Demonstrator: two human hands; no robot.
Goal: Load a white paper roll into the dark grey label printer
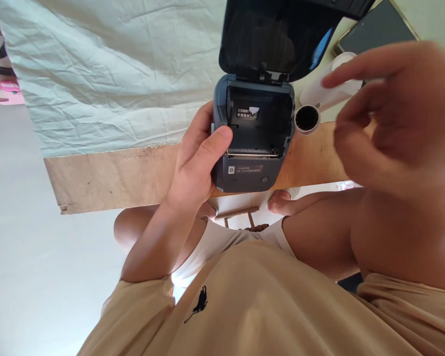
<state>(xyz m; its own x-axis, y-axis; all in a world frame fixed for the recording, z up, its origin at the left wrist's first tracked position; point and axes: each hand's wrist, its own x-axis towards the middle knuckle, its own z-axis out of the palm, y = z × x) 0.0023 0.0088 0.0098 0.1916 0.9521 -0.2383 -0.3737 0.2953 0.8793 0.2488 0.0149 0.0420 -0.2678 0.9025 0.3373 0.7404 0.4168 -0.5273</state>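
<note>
My left hand [198,155] grips a dark blue label printer [241,175] by its left side, thumb over the edge of the inner bay. The printer's lid [259,42] is raised, and the bay [257,128] shows a small printed sticker and no roll inside. My right hand [396,113] hovers to the right of the printer, slightly blurred, with the index finger stretched out and the other fingers bent. Nothing shows between its fingers. Close to that hand lies a white roll [332,91] with a dark round end; whether a fingertip touches it I cannot tell.
A phone-like dark slab [380,29] lies at the upper right. A wrinkled pale cloth [114,79] covers the wooden table [111,175], whose bare front edge runs above my knees. Below that edge, a wooden rung piece [237,213] shows between my legs. Something pink [9,94] is at the far left.
</note>
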